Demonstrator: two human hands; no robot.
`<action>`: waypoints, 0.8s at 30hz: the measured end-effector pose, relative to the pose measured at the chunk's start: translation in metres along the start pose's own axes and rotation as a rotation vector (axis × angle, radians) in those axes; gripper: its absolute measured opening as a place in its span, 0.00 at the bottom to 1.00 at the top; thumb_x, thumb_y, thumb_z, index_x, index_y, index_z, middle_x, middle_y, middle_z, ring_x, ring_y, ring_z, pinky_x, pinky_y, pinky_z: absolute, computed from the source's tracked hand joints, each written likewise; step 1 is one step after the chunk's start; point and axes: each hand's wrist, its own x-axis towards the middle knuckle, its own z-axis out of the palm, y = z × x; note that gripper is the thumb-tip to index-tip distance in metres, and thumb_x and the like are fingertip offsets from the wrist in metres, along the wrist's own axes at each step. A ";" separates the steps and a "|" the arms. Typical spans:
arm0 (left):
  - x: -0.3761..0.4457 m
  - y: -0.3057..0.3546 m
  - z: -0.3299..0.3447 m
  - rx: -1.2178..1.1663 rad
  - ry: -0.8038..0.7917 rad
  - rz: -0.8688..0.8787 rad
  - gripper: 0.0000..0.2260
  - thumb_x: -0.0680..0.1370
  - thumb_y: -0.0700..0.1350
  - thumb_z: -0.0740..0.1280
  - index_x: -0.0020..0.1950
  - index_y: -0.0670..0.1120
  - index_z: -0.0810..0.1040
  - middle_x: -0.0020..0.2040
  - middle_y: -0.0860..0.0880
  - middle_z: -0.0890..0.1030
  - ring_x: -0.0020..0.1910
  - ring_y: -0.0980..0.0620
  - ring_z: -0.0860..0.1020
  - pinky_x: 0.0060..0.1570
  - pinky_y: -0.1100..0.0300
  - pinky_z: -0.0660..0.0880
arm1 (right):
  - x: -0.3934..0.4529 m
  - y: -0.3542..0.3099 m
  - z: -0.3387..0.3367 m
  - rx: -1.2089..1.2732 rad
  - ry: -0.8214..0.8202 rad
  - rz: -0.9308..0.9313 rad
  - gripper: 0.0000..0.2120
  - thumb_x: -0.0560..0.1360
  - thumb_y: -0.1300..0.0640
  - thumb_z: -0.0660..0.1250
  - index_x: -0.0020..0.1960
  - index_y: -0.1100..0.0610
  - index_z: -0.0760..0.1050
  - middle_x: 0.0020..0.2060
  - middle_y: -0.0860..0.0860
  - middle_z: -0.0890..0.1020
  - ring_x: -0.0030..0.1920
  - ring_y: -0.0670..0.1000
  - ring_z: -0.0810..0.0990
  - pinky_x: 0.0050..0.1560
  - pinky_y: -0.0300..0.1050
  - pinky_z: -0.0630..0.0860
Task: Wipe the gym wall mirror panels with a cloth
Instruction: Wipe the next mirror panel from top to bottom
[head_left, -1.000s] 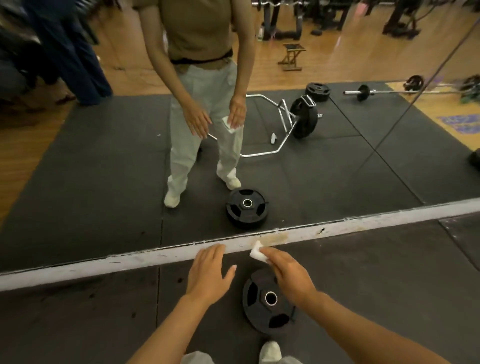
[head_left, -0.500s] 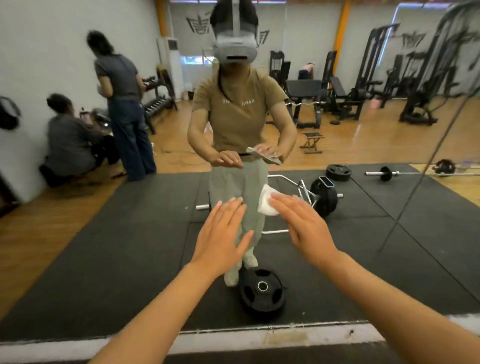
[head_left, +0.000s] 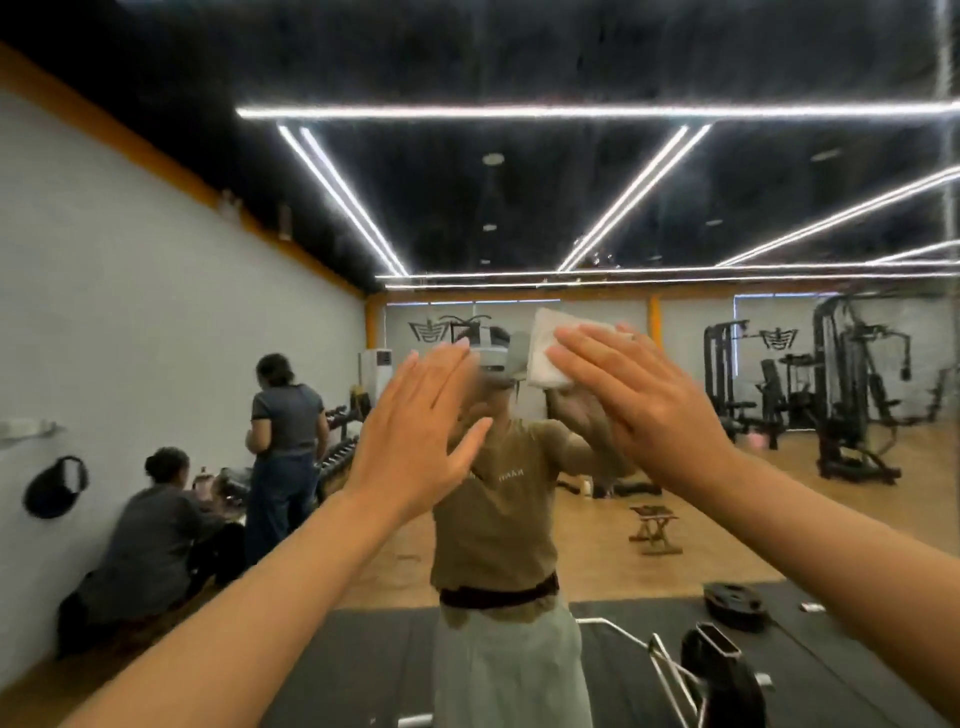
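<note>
Two hands are raised at head height in front of the wall mirror (head_left: 675, 218). My right hand (head_left: 644, 400) lies flat with its fingers (head_left: 587, 349) straight and close together, pressing a folded white cloth (head_left: 548, 353) against the glass. The cloth shows past my fingertips, up and to the left of the hand, over the reflection of my headset. My left hand (head_left: 415, 441) is held up just left of the right one, palm toward the mirror, fingers straight and together, thumb spread to the right; it holds nothing, and I cannot tell whether it touches the glass. The two hands are near each other but apart.

Reflected in the mirror: my own torso in an olive shirt (head_left: 498, 499), two other people (head_left: 280, 441) at lower left beside a dumbbell rack, weight machines (head_left: 852, 395) at right, a small wooden stool (head_left: 655, 527), a weight plate (head_left: 735, 603) on the black floor mat (head_left: 363, 665), and strip lights (head_left: 571, 111) on the dark ceiling.
</note>
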 end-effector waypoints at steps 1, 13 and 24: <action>0.015 -0.005 -0.003 0.016 0.026 0.000 0.28 0.79 0.55 0.65 0.76 0.45 0.64 0.74 0.45 0.68 0.73 0.50 0.63 0.72 0.46 0.64 | 0.016 0.008 0.001 -0.015 0.007 -0.011 0.24 0.77 0.58 0.68 0.72 0.58 0.69 0.70 0.58 0.74 0.71 0.57 0.70 0.74 0.57 0.64; 0.183 -0.051 -0.023 0.067 0.229 -0.152 0.27 0.82 0.57 0.59 0.80 0.51 0.59 0.80 0.54 0.57 0.79 0.54 0.53 0.74 0.61 0.46 | 0.153 0.116 0.019 -0.283 0.141 0.037 0.32 0.68 0.55 0.79 0.69 0.59 0.75 0.66 0.57 0.78 0.67 0.59 0.76 0.69 0.58 0.65; 0.303 -0.086 -0.022 0.074 0.396 -0.359 0.27 0.84 0.57 0.54 0.80 0.50 0.55 0.81 0.52 0.52 0.80 0.52 0.48 0.78 0.54 0.46 | 0.293 0.189 0.022 -0.174 0.210 0.164 0.31 0.74 0.60 0.74 0.75 0.57 0.67 0.75 0.54 0.68 0.74 0.58 0.67 0.75 0.54 0.57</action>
